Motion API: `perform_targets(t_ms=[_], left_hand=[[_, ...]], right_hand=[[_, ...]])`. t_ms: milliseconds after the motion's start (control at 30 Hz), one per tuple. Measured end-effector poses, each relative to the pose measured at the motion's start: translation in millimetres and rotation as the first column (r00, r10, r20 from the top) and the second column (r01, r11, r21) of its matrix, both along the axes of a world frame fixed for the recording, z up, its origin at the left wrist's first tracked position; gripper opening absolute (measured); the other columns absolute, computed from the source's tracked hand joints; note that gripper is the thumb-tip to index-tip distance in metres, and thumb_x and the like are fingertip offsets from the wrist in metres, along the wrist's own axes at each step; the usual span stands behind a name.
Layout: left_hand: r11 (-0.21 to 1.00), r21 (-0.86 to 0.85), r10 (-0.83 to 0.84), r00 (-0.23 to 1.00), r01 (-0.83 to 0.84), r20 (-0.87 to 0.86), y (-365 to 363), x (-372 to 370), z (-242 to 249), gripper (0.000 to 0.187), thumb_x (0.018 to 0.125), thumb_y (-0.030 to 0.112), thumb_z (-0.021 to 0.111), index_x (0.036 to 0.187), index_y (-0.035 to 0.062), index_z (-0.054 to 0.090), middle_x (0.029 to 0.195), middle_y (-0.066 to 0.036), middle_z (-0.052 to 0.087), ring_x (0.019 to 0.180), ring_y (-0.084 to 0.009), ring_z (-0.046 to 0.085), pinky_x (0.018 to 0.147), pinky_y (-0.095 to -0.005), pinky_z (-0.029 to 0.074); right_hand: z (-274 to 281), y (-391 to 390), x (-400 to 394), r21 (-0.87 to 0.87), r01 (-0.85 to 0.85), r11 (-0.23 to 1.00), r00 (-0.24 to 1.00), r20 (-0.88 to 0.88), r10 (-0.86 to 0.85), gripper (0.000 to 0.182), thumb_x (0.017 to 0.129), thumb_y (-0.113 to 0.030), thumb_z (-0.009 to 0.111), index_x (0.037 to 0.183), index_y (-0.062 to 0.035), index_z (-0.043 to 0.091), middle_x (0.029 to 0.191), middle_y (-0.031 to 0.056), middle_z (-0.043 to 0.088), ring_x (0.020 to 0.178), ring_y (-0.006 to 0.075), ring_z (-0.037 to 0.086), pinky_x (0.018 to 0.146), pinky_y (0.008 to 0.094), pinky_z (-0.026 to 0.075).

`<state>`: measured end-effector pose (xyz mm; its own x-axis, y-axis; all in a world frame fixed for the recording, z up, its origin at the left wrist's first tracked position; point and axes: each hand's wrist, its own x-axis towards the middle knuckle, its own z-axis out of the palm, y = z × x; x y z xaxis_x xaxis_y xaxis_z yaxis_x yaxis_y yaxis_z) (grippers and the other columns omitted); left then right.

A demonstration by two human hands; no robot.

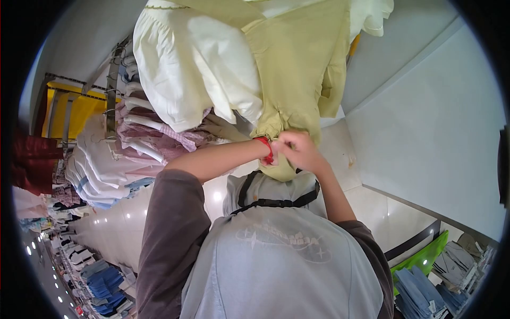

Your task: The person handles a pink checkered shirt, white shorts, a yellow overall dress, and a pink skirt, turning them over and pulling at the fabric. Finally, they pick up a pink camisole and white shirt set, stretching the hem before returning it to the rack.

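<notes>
At the far left of the view, a rack of hanging clothes (133,127) in white and pink is seen, with folded blue stacks (106,284) near it. Toward the middle, a yellow-green garment (297,58) hangs beside a white blouse (186,69). Its gathered hem is held at the centre by both hands. The left hand (270,154), marked by a red wristband (265,149), is mostly hidden, so whether its fingers are closed cannot be told. The right hand (300,151) is curled, its fingers pinched on the hem. The cloth is judged light, soft and limp; it is best taken at the bunched hem, where folds give purchase. At the right, folded jeans (425,290) lie on a green shelf (422,255).
</notes>
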<state>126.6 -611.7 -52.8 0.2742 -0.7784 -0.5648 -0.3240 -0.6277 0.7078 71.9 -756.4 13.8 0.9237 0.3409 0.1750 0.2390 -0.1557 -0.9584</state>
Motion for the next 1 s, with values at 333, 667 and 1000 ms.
perform_targets(t_ms=[333,667,1000], left_hand=[[0.966,-0.184,-0.066,0.863,0.181,0.500,-10,-21,-40,0.024,0.082,0.014,0.046,0.103,0.0052,0.054,0.101,-0.012,0.057,0.095,-0.0250,0.054,0.080,-0.0331,0.044],[0.894,-0.329,0.414,0.840,-0.303,0.352,48,-24,68,0.034,0.081,0.009,0.052,0.114,0.0013,0.046,0.109,-0.013,0.054,0.101,-0.0261,0.052,0.087,-0.0339,0.040],[0.734,-0.355,0.678,0.597,-0.578,0.430,75,-57,31,0.032,0.080,0.023,0.053,0.102,-0.0001,0.054,0.098,-0.018,0.057,0.097,-0.0296,0.054,0.097,-0.0468,0.026]], right_hand=[[-79,-23,35,-0.641,0.063,0.765,0.998,0.037,-0.051,0.013,0.077,-0.006,0.048,0.083,0.0040,0.053,0.075,0.0212,0.059,0.067,0.0324,0.058,0.063,0.0391,0.045],[-89,-55,71,-0.805,-0.378,0.457,0.916,-0.395,0.063,0.023,0.068,-0.002,0.045,0.083,0.0053,0.061,0.091,0.0244,0.059,0.083,0.0346,0.058,0.073,0.0384,0.046],[-102,-2,49,-0.817,-0.483,0.314,0.871,-0.409,0.272,0.024,0.067,-0.006,0.050,0.087,-0.0006,0.063,0.092,0.0218,0.060,0.084,0.0341,0.058,0.076,0.0390,0.045]])
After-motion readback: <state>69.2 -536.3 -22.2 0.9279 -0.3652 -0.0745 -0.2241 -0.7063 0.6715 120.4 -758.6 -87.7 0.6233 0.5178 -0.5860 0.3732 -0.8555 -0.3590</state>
